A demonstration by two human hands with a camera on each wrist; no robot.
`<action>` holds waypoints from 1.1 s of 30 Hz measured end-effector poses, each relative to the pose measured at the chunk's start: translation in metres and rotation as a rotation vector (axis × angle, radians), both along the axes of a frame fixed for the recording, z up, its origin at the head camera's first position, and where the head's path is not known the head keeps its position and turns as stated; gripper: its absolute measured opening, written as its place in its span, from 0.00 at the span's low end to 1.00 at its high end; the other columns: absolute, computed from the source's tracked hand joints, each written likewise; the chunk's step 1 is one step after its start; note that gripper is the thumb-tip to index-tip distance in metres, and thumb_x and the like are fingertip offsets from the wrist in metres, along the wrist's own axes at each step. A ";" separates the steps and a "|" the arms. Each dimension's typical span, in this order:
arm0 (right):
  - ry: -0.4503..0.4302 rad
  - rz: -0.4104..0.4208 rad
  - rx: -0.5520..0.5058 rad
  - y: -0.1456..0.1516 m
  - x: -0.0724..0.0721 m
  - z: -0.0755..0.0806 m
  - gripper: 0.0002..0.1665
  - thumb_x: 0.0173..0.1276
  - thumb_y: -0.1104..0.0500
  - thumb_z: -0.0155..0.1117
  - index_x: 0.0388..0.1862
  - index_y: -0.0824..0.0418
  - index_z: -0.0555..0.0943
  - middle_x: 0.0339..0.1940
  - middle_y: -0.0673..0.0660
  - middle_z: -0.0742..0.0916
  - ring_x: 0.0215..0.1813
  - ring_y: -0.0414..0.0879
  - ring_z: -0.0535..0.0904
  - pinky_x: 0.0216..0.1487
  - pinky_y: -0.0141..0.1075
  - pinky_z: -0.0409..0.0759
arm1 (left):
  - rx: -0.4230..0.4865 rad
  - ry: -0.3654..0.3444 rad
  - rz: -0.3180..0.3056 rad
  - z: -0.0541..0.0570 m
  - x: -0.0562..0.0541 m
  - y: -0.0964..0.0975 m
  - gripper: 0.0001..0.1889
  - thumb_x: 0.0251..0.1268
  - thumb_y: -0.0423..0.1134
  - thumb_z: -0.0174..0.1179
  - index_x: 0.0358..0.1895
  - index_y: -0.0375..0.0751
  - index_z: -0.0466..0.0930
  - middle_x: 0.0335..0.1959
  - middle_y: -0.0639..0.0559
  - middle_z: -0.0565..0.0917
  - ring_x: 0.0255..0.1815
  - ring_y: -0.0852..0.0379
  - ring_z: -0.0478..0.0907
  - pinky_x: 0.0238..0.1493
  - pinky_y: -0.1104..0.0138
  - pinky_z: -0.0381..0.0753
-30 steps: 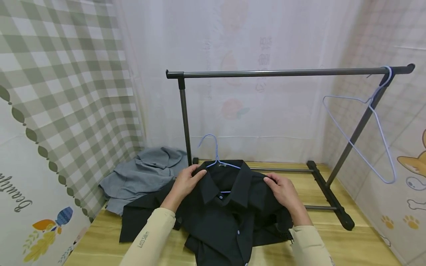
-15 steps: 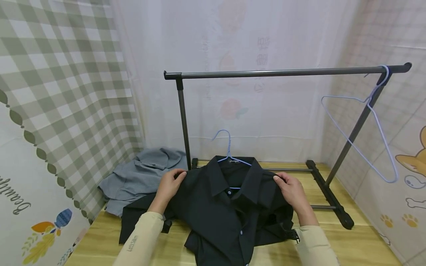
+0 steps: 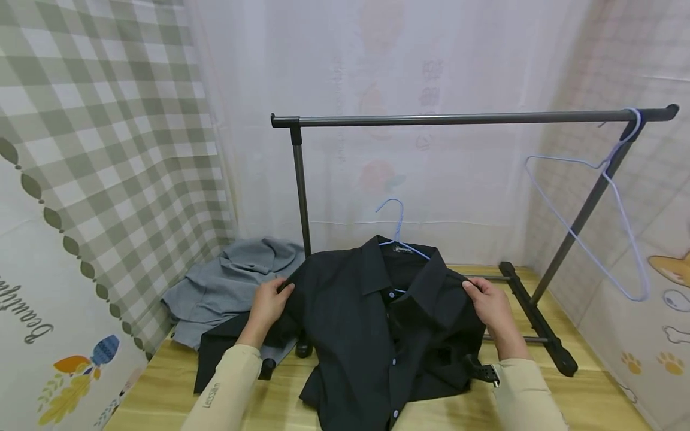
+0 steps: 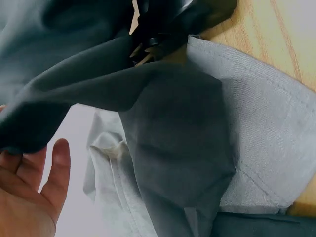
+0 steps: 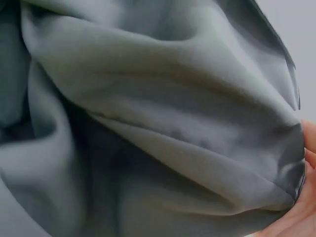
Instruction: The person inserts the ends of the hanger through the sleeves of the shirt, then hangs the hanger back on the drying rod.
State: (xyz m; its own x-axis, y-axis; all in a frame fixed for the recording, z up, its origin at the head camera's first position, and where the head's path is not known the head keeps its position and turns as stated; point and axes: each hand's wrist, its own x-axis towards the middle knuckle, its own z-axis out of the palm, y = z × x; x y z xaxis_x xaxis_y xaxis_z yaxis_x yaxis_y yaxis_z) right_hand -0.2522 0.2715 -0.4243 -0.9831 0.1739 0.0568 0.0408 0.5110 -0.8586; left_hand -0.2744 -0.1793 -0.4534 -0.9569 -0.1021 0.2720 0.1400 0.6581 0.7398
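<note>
Black shirt [image 3: 350,317] | blue hanger [image 3: 398,237] inside | left fingers [image 3: 273,285], right fingers [image 3: 483,285] pinching

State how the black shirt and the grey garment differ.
Support: the black shirt has a blue hanger in its collar; no hanger shows in the grey garment.
Pose: the left hand and right hand hold the black shirt spread near its shoulders; the grey garment lies crumpled on the table.
Shared: both are cloth with no visible pattern.

Fingers [image 4: 59,163] holding dark cloth [image 4: 177,133], pale grey fabric [image 4: 276,118] beneath, wood-grain surface [image 4: 269,24]
</note>
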 end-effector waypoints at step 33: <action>0.154 -0.337 -0.003 0.005 0.000 0.012 0.25 0.80 0.51 0.48 0.58 0.71 0.77 0.60 0.73 0.77 0.64 0.67 0.68 0.64 0.57 0.63 | -0.026 0.044 0.017 -0.010 0.010 0.023 0.10 0.68 0.31 0.62 0.49 0.32 0.84 0.41 0.42 0.86 0.41 0.44 0.82 0.41 0.53 0.81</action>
State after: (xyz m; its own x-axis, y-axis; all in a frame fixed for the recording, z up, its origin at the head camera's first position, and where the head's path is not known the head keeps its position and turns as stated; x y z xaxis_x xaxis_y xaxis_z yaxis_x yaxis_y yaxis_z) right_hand -0.2523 0.2762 -0.4123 -0.8504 0.4871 0.1989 0.0763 0.4881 -0.8694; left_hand -0.2647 -0.1567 -0.4631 -0.9422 -0.1106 0.3162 0.1603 0.6799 0.7156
